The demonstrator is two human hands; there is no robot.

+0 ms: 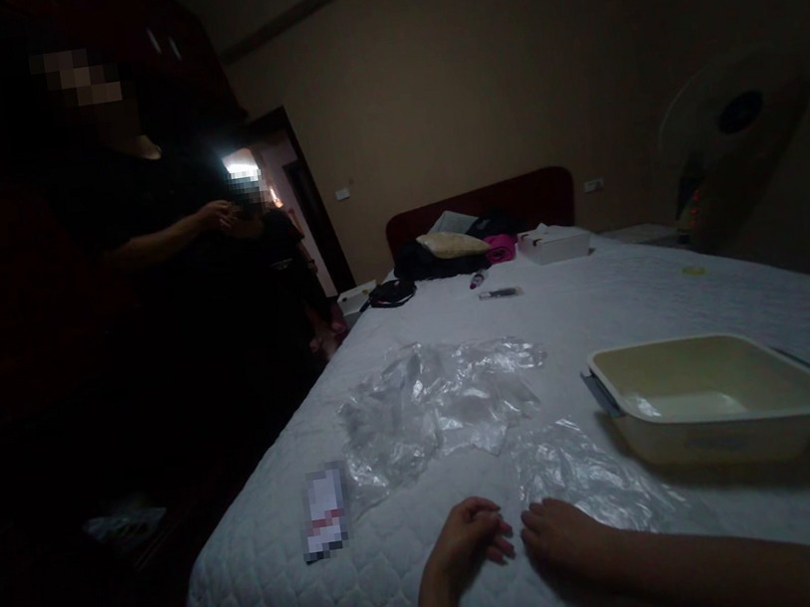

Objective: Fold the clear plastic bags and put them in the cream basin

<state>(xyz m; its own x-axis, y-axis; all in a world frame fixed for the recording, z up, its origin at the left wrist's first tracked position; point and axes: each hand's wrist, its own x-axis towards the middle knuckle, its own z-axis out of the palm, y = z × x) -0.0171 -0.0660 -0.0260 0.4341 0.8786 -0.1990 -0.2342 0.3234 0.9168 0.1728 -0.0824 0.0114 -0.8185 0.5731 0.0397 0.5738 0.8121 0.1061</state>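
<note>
My left hand (pixel 473 533) rests over the near part of the quilted white bed, its fingers loosely bent and a little apart, with nothing in them. Just right of it, my right hand (pixel 562 531) lies palm down with relaxed fingers, at the near left edge of a crumpled clear plastic bag (pixel 587 474). It grips nothing that I can see. The two hands do not touch. More clear plastic (pixel 433 395) is spread farther up the bed. To the right stands a cream rectangular basin (pixel 726 439) with grey side handles, and nothing shows inside it.
A blurred packet (pixel 325 511) lies near the bed's left edge. Farther back are a black pouch (pixel 392 292), a pen-like item (pixel 500 293), clothes (pixel 443 253) and a white box (pixel 554 243). Two people stand at the left. A fan (pixel 740 112) is at the right.
</note>
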